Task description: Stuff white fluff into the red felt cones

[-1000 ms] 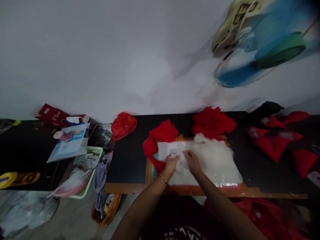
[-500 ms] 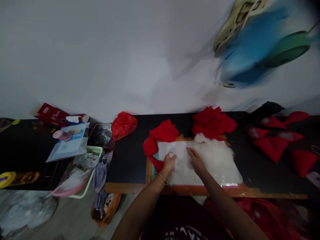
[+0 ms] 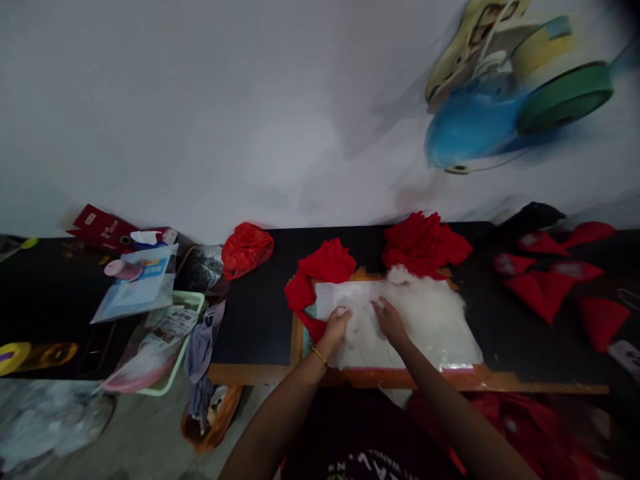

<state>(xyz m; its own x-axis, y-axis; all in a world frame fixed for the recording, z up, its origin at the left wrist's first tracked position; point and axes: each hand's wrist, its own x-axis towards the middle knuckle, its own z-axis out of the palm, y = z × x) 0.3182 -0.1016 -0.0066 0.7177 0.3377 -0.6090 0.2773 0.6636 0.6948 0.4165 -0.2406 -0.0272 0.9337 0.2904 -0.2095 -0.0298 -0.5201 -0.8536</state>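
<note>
My left hand (image 3: pixel 336 329) is closed around a small tuft of white stuffing (image 3: pixel 341 311), which shows by the thumb. My right hand (image 3: pixel 390 323) has its fingers curled in, with a bit of white at the fingertips. Both hands are low over a white sheet (image 3: pixel 327 295) on the table. Fluffy white stuffing (image 3: pixel 433 313) is heaped beside my right hand, partly on clear plastic. A folded red cloth (image 3: pixel 327 261) lies behind and left of my left hand, one end reaching down to it.
A red cloth pile (image 3: pixel 425 243) sits at the back, with several red stuffed pieces (image 3: pixel 543 293) to the right. Left are a red plastic bag (image 3: pixel 247 250) and a green-rimmed basket (image 3: pixel 197 301). A blue item (image 3: pixel 470 130) and green spool (image 3: pixel 565 100) are upper right.
My right hand has moved slightly left and down, and its stretched fingers have curled in. My left hand stays nearly in place.
</note>
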